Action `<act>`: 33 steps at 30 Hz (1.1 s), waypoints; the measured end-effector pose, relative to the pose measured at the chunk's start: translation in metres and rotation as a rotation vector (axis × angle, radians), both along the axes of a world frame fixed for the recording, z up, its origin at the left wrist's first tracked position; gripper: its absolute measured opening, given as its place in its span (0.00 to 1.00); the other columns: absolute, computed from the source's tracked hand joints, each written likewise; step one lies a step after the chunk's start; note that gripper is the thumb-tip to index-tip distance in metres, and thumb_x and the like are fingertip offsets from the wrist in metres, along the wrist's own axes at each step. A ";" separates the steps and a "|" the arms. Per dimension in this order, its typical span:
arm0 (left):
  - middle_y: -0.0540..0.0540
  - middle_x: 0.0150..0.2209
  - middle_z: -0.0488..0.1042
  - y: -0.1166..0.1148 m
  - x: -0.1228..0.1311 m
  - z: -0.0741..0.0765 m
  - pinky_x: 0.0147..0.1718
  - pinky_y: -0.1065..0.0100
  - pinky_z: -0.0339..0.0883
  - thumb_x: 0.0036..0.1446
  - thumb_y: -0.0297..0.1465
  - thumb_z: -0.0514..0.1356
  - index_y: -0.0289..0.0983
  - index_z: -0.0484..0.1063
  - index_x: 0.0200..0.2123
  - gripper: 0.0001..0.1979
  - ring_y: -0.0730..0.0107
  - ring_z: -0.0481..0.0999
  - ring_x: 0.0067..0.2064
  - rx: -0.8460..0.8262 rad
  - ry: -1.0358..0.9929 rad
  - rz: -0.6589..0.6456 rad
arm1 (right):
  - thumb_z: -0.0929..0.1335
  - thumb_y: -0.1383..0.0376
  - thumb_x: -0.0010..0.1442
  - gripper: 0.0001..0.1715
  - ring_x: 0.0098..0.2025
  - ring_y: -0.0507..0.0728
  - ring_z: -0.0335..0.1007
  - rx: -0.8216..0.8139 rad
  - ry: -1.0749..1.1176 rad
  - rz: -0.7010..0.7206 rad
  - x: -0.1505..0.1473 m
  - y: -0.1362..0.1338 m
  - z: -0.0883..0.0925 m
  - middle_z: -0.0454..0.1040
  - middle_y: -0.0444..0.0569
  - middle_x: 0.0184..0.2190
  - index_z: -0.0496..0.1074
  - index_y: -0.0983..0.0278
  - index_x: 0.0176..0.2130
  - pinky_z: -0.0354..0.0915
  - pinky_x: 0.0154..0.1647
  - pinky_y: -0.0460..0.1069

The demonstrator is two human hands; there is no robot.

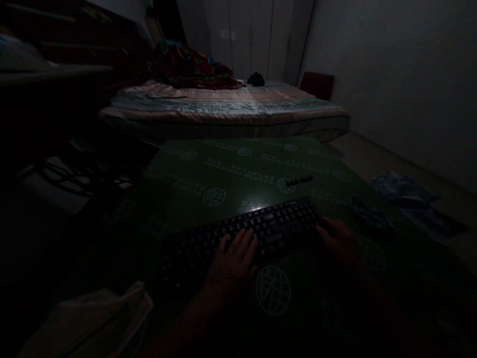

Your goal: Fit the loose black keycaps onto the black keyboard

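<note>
A black keyboard [276, 226] lies at a slant on the green printed table [179, 174]. My left hand [234, 258] rests on the keyboard's keys near its middle, fingers spread and palm down. At the keyboard's right end is my right hand [337, 241], its thumb and fingers closed about the corner. The underside of that hand is lost in shadow. Beyond the keyboard, a short row of small black pieces [300, 181] lies on the table.
Crumpled pale cloth [93, 318] lies at the near left. A dark bundle [370, 214] sits on the table's right side. Farther off are a bed [223, 112] with a red blanket [194, 67], and bluish fabric [404, 189] at the right.
</note>
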State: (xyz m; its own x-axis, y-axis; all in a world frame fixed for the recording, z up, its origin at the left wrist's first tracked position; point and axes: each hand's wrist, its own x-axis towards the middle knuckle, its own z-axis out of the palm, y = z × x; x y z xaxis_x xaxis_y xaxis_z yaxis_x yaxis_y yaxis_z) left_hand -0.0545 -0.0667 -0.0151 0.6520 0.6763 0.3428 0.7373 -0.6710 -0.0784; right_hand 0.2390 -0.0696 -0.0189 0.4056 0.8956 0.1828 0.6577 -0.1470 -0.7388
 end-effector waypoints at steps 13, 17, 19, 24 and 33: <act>0.38 0.59 0.65 0.006 -0.006 -0.007 0.57 0.52 0.53 0.64 0.35 0.48 0.35 0.64 0.56 0.20 0.56 0.63 0.60 0.068 0.071 0.036 | 0.64 0.53 0.53 0.22 0.45 0.60 0.70 0.001 0.039 0.043 -0.014 -0.006 0.004 0.73 0.53 0.43 0.73 0.63 0.43 0.66 0.47 0.55; 0.38 0.58 0.66 0.007 -0.007 -0.008 0.56 0.52 0.55 0.64 0.34 0.47 0.34 0.65 0.56 0.20 0.56 0.65 0.59 0.105 0.074 0.026 | 0.64 0.54 0.55 0.21 0.45 0.60 0.70 0.033 0.016 0.077 -0.012 -0.005 0.000 0.73 0.53 0.43 0.73 0.62 0.43 0.66 0.47 0.55; 0.38 0.58 0.67 0.008 -0.008 -0.010 0.55 0.53 0.56 0.64 0.34 0.46 0.35 0.65 0.55 0.20 0.56 0.66 0.58 0.136 0.064 0.026 | 0.64 0.54 0.56 0.19 0.45 0.60 0.71 0.048 0.012 0.100 -0.011 -0.005 -0.002 0.74 0.53 0.43 0.73 0.61 0.43 0.67 0.46 0.56; 0.39 0.57 0.68 0.011 -0.009 -0.013 0.54 0.54 0.55 0.64 0.35 0.46 0.36 0.65 0.55 0.20 0.57 0.68 0.56 0.215 0.031 0.019 | 0.64 0.55 0.57 0.16 0.45 0.60 0.72 0.039 0.015 0.140 -0.007 -0.002 -0.004 0.74 0.52 0.42 0.74 0.59 0.41 0.68 0.45 0.55; 0.41 0.55 0.70 0.014 -0.012 -0.015 0.56 0.58 0.51 0.64 0.39 0.47 0.39 0.66 0.56 0.21 0.60 0.69 0.55 0.201 -0.002 -0.005 | 0.61 0.55 0.58 0.20 0.39 0.59 0.75 0.077 -0.255 0.175 0.019 0.027 0.011 0.77 0.53 0.39 0.74 0.63 0.41 0.71 0.38 0.53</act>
State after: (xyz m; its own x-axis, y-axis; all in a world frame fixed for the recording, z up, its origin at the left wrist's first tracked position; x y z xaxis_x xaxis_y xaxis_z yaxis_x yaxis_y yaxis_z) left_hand -0.0666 -0.0532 -0.0302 0.6547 0.5908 0.4715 0.7340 -0.6460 -0.2098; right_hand 0.2577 -0.0428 -0.0082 0.1791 0.9273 0.3285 0.8335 0.0343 -0.5514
